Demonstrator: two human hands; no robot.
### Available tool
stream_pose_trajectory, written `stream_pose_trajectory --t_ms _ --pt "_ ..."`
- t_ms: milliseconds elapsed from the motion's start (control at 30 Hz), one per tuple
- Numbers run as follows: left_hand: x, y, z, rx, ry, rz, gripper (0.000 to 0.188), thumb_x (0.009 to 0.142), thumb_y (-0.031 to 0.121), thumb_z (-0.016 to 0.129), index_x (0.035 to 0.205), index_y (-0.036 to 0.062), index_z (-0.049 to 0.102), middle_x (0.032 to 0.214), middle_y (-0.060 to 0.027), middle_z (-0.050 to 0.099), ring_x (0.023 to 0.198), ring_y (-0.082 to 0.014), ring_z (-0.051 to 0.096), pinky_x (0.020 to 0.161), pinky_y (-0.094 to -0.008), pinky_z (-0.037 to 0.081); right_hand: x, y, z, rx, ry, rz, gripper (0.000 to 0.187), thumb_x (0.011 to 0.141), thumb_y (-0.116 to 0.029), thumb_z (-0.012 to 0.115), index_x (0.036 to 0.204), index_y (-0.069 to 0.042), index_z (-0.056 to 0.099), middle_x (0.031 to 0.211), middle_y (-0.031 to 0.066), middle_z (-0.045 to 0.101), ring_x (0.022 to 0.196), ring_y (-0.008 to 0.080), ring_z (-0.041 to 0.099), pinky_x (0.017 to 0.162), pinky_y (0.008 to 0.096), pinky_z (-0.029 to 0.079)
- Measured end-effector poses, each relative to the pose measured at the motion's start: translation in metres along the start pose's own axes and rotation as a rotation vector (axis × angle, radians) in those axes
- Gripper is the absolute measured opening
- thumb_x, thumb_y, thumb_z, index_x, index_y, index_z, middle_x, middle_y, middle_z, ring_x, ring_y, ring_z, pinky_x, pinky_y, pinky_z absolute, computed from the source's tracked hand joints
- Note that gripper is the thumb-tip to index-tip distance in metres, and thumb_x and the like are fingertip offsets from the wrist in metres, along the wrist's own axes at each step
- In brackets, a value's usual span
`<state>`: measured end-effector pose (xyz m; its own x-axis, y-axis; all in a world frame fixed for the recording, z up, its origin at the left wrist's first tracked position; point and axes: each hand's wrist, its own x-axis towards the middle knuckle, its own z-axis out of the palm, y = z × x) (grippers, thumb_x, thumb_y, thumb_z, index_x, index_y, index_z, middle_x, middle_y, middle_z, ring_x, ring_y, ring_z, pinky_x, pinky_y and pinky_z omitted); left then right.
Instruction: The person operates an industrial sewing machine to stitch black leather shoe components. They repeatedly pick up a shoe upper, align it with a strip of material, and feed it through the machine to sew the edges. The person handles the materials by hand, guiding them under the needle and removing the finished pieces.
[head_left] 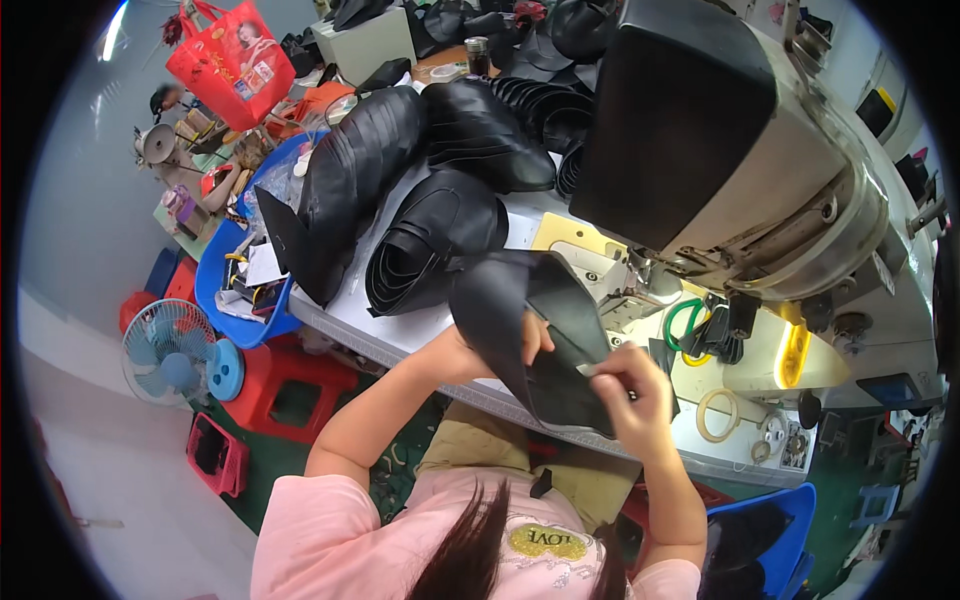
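Observation:
In front of me, at the edge of the sewing table, I hold up a curved black leather-like piece (565,300). My left hand (537,338) grips it, partly hidden behind its folded flap, with fingertips showing inside the bend. My right hand (640,393) is closed in a pinch at the piece's right edge. A small pale bit (586,369) shows at its fingertips, too small to name. Just beyond the piece is the sewing machine (690,130), its needle area close to the piece's far side. A rolled stack of black pieces (435,235) lies to the left.
More stacked black pieces (365,150) cover the table's left and back. A blue basin (225,275) of scraps, a red stool (290,385) and a fan (175,355) stand left. Green-handled scissors (683,318) and a tape roll (717,415) lie right. A blue bin (790,520) sits lower right.

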<state>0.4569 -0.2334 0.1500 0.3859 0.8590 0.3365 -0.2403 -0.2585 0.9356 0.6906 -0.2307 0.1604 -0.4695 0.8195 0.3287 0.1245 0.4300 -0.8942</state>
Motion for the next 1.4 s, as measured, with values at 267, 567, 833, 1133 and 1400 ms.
stream_pose_trajectory --t_ms 267,567,833,1133,1400 --pt "-0.023 -0.023 0.012 -0.926 0.301 -0.218 0.025 0.079 0.006 0.057 0.103 0.0032 0.053 0.108 -0.0098 0.053 0.103 -0.0241 0.052 0.094 -0.0434 0.039 -0.040 0.034 -0.016 -0.083 0.489 -0.043 0.034 0.077 -0.021 0.067 0.098 0.001 0.052 0.085 0.0041 0.054 0.057 0.0054 0.043 0.051 0.0164 0.034" --pt "-0.053 -0.038 0.073 -0.431 0.461 -0.544 0.035 0.091 0.028 0.046 0.114 0.0006 0.049 0.104 -0.0106 0.057 0.094 -0.0195 0.055 0.082 -0.0313 0.046 -0.006 0.008 -0.003 0.193 0.727 0.043 0.011 0.081 -0.003 0.060 0.090 0.000 0.055 0.081 0.0017 0.051 0.063 0.0051 0.041 0.058 0.0190 0.036" --pt "-0.041 -0.034 0.081 -0.665 0.554 -0.218 0.043 0.093 0.030 0.040 0.123 0.0001 0.035 0.113 -0.0166 0.051 0.103 -0.0270 0.054 0.087 -0.0397 0.046 -0.039 0.003 0.024 0.149 0.298 0.156 0.006 0.076 0.003 0.060 0.078 0.001 0.056 0.068 0.0030 0.056 0.058 0.0048 0.048 0.052 0.0175 0.036" --pt "-0.033 -0.032 0.087 -0.684 0.559 -0.275 0.059 0.091 0.052 0.026 0.126 0.0067 0.037 0.113 -0.0121 0.053 0.103 -0.0249 0.053 0.078 -0.0385 0.047 -0.036 0.011 0.036 0.306 0.438 0.309 0.017 0.072 -0.006 0.070 0.077 -0.003 0.055 0.072 -0.0004 0.056 0.057 0.0023 0.043 0.051 0.0173 0.034" --pt "-0.041 -0.037 0.077 -0.877 0.431 -0.280 0.057 0.092 0.048 0.028 0.129 0.0044 0.033 0.120 -0.0137 0.048 0.108 -0.0254 0.050 0.086 -0.0406 0.045 -0.021 0.016 0.017 0.463 0.316 0.353 0.062 0.062 -0.010 0.078 0.114 0.000 0.047 0.102 0.0061 0.057 0.092 0.0134 0.053 0.080 0.0260 0.043"
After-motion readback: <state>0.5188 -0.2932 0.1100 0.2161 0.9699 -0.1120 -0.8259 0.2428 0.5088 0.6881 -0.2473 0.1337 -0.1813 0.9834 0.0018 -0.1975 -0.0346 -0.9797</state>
